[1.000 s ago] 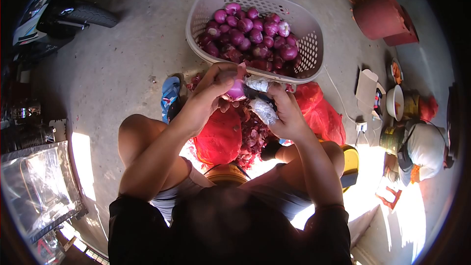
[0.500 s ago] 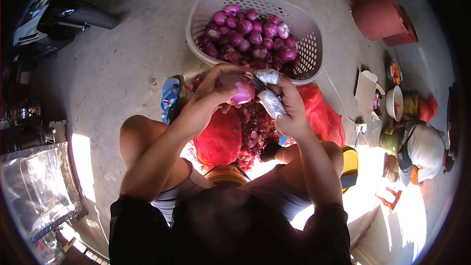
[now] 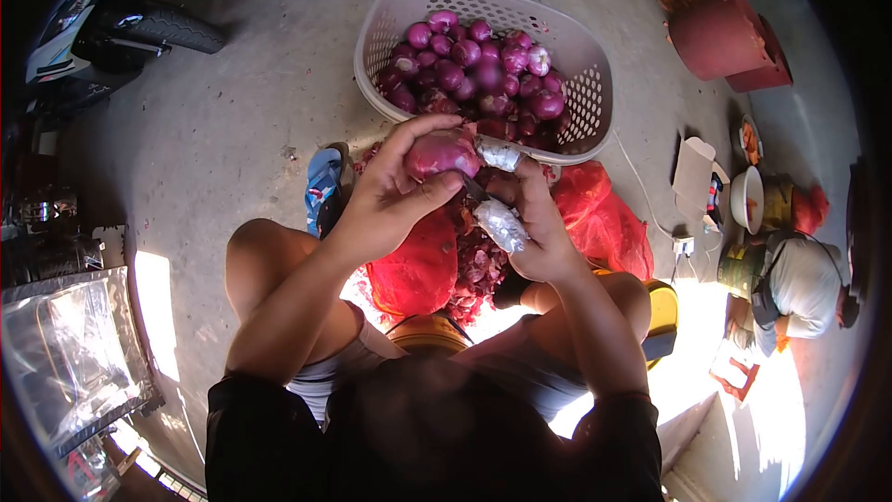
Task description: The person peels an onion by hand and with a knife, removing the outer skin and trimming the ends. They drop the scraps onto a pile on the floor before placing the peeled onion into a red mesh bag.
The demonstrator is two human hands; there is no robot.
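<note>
My left hand is closed around a large red onion, its thumb along the near side. Silvery wrapping covers the index finger and what looks like the thumb of my right hand. That hand is closed on a small knife, whose dark blade points at the onion's lower right; its handle is hidden. Just beyond my hands stands a pale perforated basket with many red onions. Below the held onion, loose onion skins lie between red mesh bags.
A blue slipper lies left of my hands. At right are a white bowl, a cardboard box, a cable and a seated person. A red tub stands upper right, a motorbike wheel upper left.
The onion has shifted slightly left and up and turned in my left hand. My right hand has moved a little down and left, and the knife blade shows more clearly.
</note>
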